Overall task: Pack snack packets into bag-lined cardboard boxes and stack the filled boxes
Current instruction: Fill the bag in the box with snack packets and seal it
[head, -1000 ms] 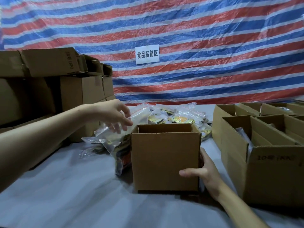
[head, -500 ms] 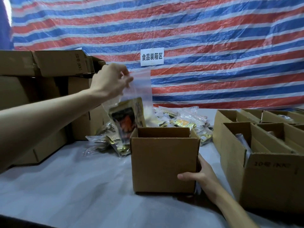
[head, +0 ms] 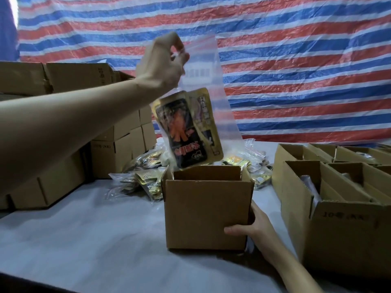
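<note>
Right above the open cardboard box [head: 207, 214], a floppy clear plastic bag [head: 203, 81] of glossy gold-and-black snack packets [head: 186, 134] dangles, its top pinched in the left hand [head: 163, 62]. The right hand [head: 251, 227] grips the box's corner at 4 o'clock. There's a crinkly bagged pile [head: 146, 176] at 12 and more open cartons [head: 342, 225] at 3.

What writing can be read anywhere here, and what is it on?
"10 (KK)": front of the nearest right-hand box, faint, a blurred character between.
"(KK)": left-stack box, faint.
Too blurred to read: red characters on the snack packets in the clear bag; the white sign behind it.
No print visible: the middle open box.
</note>
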Demonstrator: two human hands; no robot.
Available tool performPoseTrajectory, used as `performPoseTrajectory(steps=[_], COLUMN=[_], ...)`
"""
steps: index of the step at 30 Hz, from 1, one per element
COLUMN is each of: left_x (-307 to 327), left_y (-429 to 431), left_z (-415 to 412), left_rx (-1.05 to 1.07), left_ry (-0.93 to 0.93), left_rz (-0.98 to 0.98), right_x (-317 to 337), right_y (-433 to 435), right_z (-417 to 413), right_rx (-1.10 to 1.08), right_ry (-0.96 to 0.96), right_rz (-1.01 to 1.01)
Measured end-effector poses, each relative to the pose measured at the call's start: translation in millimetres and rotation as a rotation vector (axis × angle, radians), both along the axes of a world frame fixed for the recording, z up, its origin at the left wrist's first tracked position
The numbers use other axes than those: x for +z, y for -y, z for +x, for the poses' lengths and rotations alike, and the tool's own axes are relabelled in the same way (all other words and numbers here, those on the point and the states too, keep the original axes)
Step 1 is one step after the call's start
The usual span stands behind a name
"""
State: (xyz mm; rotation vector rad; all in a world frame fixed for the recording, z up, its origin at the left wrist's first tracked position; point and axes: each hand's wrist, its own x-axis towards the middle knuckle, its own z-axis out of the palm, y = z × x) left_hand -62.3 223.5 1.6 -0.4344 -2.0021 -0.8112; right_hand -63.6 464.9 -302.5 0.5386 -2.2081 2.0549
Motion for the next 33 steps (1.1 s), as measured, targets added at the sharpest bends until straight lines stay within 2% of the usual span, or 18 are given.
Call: performPoseTrajectory(steps=[10,23,29,33], left_x=[-37,-70,-85,-93], left_y=[-18,-18,-17,-20], left_z=[-16,-14,-17,-12], left_rx=[-0.112,-0.262,-0.252,-0.329], left_ry=[0.123,0.077,0.114,0.216], left_rz=[-0.061,-0.271,-0.204,-0.235], right_x=[-6,-7,-3,-3], right_y=[-2,-1,0,0], right_z=[-11,-8,-4,-3], right_rx=[0.054,0.059,0.06,0.05], right_ry=[-0.006,-0.019,-0.01,-0.021], right_rz=[0.028,0.0,0.006,0.001])
